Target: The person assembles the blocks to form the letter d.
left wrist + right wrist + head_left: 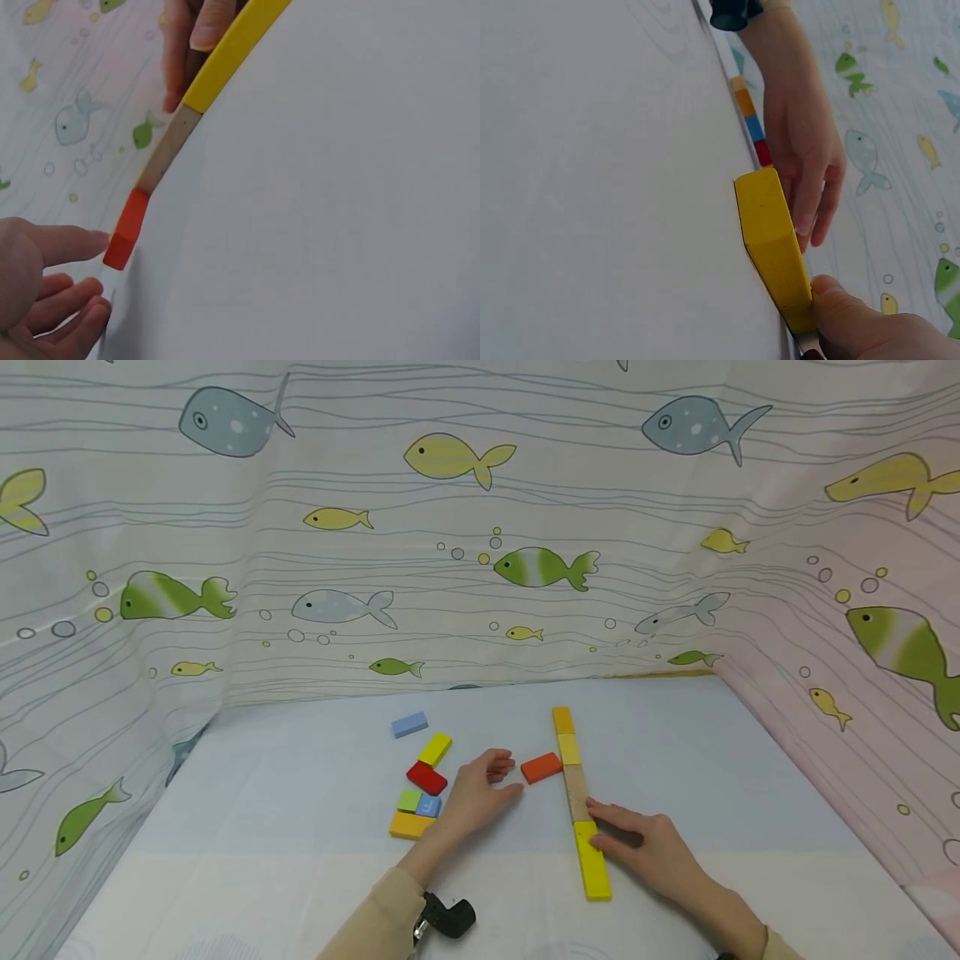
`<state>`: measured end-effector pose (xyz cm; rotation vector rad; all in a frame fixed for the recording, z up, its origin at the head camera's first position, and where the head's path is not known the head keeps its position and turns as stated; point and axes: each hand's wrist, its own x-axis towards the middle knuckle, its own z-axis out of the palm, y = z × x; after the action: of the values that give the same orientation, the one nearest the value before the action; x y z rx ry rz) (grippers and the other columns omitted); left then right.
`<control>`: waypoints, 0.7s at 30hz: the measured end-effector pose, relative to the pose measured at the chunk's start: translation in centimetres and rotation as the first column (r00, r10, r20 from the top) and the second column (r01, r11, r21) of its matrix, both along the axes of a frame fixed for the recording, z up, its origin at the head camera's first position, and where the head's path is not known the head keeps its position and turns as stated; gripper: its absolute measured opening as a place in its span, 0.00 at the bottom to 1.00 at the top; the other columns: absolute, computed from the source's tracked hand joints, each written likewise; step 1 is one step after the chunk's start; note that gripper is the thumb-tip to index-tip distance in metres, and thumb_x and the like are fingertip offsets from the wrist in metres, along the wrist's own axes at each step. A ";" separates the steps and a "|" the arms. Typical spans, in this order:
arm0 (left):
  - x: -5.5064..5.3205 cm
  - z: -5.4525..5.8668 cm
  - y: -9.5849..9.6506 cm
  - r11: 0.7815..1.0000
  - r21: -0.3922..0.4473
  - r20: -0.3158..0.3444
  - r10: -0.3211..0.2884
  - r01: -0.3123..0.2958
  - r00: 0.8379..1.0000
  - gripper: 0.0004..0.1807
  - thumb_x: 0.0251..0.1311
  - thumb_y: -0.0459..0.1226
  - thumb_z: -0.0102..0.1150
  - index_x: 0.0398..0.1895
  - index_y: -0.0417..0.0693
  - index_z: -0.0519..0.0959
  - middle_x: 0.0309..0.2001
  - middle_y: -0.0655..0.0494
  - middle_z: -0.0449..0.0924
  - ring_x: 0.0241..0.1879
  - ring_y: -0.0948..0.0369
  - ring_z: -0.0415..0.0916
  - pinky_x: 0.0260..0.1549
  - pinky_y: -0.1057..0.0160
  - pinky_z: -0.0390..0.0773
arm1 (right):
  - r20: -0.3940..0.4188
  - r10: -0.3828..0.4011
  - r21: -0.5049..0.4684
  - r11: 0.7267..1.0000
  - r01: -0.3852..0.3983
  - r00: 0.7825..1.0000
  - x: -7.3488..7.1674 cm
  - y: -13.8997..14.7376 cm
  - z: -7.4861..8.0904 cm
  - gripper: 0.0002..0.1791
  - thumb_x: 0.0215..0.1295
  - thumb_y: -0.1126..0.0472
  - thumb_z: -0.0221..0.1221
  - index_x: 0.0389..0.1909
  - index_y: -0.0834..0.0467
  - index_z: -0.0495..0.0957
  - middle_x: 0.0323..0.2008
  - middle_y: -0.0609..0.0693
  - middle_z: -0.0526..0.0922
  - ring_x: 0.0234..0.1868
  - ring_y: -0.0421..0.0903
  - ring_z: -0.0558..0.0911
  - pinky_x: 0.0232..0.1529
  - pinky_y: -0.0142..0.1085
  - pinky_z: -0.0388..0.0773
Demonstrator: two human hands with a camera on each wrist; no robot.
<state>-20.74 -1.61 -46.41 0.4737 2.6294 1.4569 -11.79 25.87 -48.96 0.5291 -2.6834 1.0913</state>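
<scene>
- Currently, your right hand (651,853), fingers spread, touches the yellow rectangular block (593,870) and bare-wood block (576,792), lined up toward the counter's (757,793) far edge.
- Your left hand (474,791), fingers loosely curled, is just beside the orange-red rectangular block (542,767).

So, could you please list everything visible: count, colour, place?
Row blocks: four; orange, pale yellow, tan, bright yellow; right half.
Crosswise block: one, red-orange, left of row.
Scattered blocks: six; two blue, yellow, red, green, orange; further left.
Tabletop: one, pale blue, white, underneath.
Fish-print sheeting: count unclear, mostly white, behind, beside tabletop.
Wrist gear: one clearly visible, black, left wrist.
Sleeves: two, beige, forearms.
Left hand: one, bare, near crosswise block.
Right hand: one, bare, touching row.
</scene>
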 end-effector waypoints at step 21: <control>-0.4 0.8 -5.6 0.987 0.117 -0.036 0.114 -0.109 0.993 0.26 0.62 0.36 0.67 0.63 0.39 0.74 0.57 0.46 0.82 0.57 0.50 0.79 0.58 0.51 0.78 | -0.029 0.008 0.001 1.000 -0.008 1.000 -0.2 0.1 -0.4 0.25 0.59 0.47 0.69 0.58 0.45 0.82 0.58 0.34 0.81 0.58 0.43 0.82 0.56 0.39 0.81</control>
<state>-21.13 -7.20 -45.61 0.3772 2.6541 1.6562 -12.00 25.96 -49.38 0.5515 -2.6588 1.0761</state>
